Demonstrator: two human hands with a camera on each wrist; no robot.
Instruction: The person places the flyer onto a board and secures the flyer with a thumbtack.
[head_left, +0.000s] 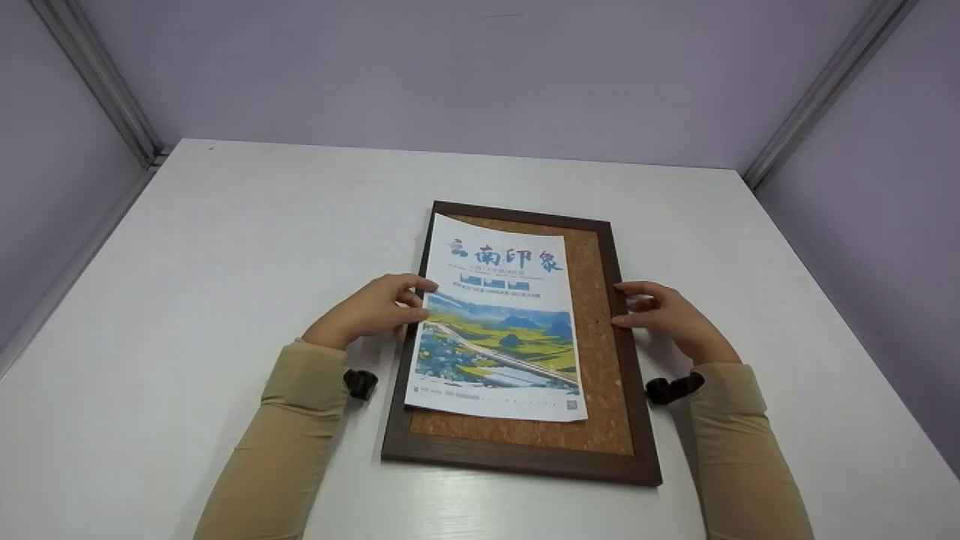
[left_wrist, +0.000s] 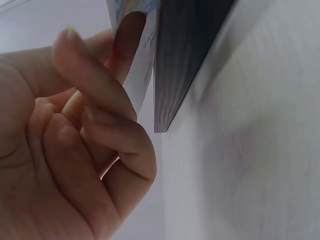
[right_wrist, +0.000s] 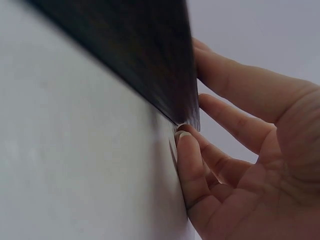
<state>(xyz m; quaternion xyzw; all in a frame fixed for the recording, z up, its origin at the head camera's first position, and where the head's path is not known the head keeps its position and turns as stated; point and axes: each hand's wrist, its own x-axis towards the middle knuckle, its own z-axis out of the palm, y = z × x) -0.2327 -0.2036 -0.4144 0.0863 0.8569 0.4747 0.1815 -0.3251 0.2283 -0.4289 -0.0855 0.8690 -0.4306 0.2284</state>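
Nearest the person, two khaki fabric sleeves [head_left: 289, 435] run up to the hands. The right hand [head_left: 671, 319] holds the near part of its side of a brown cork board with a dark wooden frame [head_left: 611, 405], fingertips and thumb bent on the edge. The left hand [head_left: 375, 304], thumb and fingers curled, appears to pinch the left edge of a white paper poster with a blue-and-yellow landscape [head_left: 495, 262]. That poster lies on the board, just right of the left hand, overlapping the frame's left bar; bare cork separates it from the right hand. Laying it on looks done; centring it seems left, and no fastening shows. Beyond both hands stretches the white tabletop [head_left: 300, 195].
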